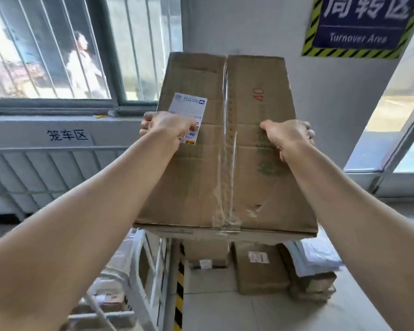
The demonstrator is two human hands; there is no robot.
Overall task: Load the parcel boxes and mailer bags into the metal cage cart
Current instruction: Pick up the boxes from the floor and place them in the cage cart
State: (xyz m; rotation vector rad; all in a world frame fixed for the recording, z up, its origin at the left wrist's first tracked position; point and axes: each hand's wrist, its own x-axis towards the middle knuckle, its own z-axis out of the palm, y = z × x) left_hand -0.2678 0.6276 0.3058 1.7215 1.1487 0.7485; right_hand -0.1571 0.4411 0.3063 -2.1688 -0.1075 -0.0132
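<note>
Parcel box held aloft at centre, its taped seam and long axis running 12 to 6, away from the person. Left hand grips the 9 o'clock edge, right hand the 3 o'clock edge; fingers curl round the sides. Metal cage cart sits low at 7 o'clock, nearer the left hand. Judged next: lower the box leftward.

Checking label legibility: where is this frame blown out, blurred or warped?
Head view: the window and right glass panel are overexposed; the held box is evenly lit, yet its shipping label is soft and partly under the left hand; tape on the seam glints; wide-angle warp tilts the wall sign; floor parcels below are blurred.
</note>
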